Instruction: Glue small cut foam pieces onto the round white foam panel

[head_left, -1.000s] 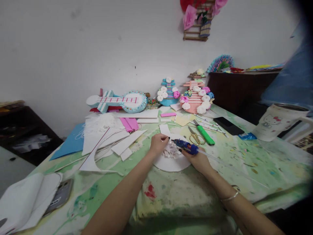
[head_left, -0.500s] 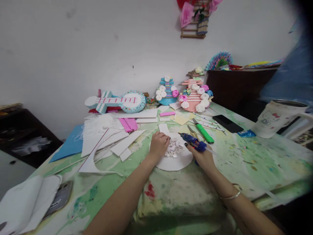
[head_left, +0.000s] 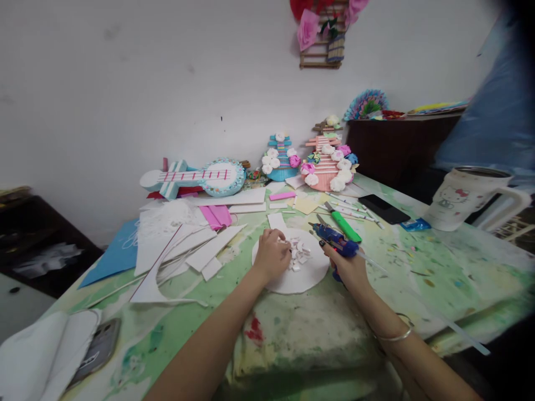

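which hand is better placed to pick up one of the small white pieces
Left, most likely: the left hand is right at the small white pieces on the white disc, while the right hand is further off, holding a blue glue gun.

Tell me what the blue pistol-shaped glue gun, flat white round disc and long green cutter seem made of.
Glue gun: probably smooth plastic, from its moulded body. Disc: matte, perhaps card or foam board, given its dull face. Cutter: likely plastic, evenly bright green; its grey tip, perhaps metal.

Free tablecloth [head_left: 301, 320] before disc [head_left: 314, 270], knife [head_left: 346, 225] beyond
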A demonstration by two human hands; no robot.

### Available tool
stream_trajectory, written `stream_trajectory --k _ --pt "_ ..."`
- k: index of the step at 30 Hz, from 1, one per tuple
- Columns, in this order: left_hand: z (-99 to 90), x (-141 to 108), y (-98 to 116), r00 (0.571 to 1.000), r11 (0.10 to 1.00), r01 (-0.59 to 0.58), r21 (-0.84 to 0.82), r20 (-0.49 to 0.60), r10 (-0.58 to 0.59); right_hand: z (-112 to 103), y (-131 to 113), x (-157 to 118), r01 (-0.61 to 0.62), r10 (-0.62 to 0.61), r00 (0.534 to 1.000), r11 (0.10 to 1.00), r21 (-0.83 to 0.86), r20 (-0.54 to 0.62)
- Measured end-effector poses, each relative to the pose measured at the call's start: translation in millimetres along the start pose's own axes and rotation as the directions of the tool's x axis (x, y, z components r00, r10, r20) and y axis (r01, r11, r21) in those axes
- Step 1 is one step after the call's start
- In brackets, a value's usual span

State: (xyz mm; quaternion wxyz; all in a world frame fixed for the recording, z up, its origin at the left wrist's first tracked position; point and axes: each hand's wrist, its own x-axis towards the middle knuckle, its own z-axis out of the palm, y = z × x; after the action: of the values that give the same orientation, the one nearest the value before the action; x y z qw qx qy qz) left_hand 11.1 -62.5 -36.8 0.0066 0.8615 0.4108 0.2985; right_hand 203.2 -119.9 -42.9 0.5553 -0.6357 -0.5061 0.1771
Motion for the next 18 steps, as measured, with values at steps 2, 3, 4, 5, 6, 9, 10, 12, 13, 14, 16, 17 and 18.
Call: stream_trajectory --k 2,3,4,5,6,9,10,12,13,14,16,17,18 --pt "1.4 1 -3 1.000 0.999 0.024 -0.038 0.012 -0.023 0 -1 0 -0.011 0.011 1.000 1.000 0.015 0.008" --pt "2.2 1 -5 0.999 0.998 0.035 -0.055 0.015 -0.034 0 -1 0 -0.014 0.014 1.000 1.000 0.019 0.010" --pt "3.0 1 -7 0.999 0.997 0.045 -0.069 0.017 -0.044 0 -1 0 -0.016 0.016 1.000 1.000 0.021 0.011" --pt "3.4 1 -9 0.999 0.995 0.052 -0.083 0.016 -0.051 -1 -1 0 -0.015 0.015 1.000 1.000 0.021 0.009" --pt "3.4 2 -11 0.998 0.994 0.056 -0.097 0.012 -0.055 -1 -2 0 -0.016 0.015 1.000 1.000 0.021 0.007" --pt "1.3 2 -17 0.997 0.988 0.067 -0.139 -0.032 -0.072 -2 -2 0 -0.020 0.020 1.000 0.999 0.032 -0.002" --pt "0.1 2 -19 0.995 0.986 0.071 -0.152 -0.055 -0.080 -2 -2 0 -0.021 0.021 1.000 0.999 0.039 -0.007" --pt "-2.0 1 -22 0.992 0.982 0.074 -0.173 -0.088 -0.090 -3 -2 -1 -0.028 0.029 0.999 0.998 0.060 -0.014" --pt "-2.5 1 -23 0.992 0.981 0.069 -0.180 -0.091 -0.086 -3 -3 -1 -0.033 0.034 0.999 0.997 0.070 -0.016" --pt "-2.7 0 -23 0.994 0.981 0.056 -0.185 -0.084 -0.073 -3 -4 -1 -0.040 0.041 0.999 0.996 0.081 -0.015" --pt "-1.6 0 -21 0.999 0.983 0.020 -0.184 -0.046 -0.029 -4 -5 -2 -0.055 0.056 0.998 0.994 0.099 -0.008" --pt "-0.7 -1 -20 1.000 0.984 0.005 -0.179 -0.024 -0.009 -4 -6 -2 -0.060 0.061 0.998 0.993 0.105 -0.005" --pt "0.3 -1 -18 1.000 0.985 -0.002 -0.173 -0.004 0.002 -4 -7 -2 -0.064 0.064 0.998 0.992 0.111 -0.002"
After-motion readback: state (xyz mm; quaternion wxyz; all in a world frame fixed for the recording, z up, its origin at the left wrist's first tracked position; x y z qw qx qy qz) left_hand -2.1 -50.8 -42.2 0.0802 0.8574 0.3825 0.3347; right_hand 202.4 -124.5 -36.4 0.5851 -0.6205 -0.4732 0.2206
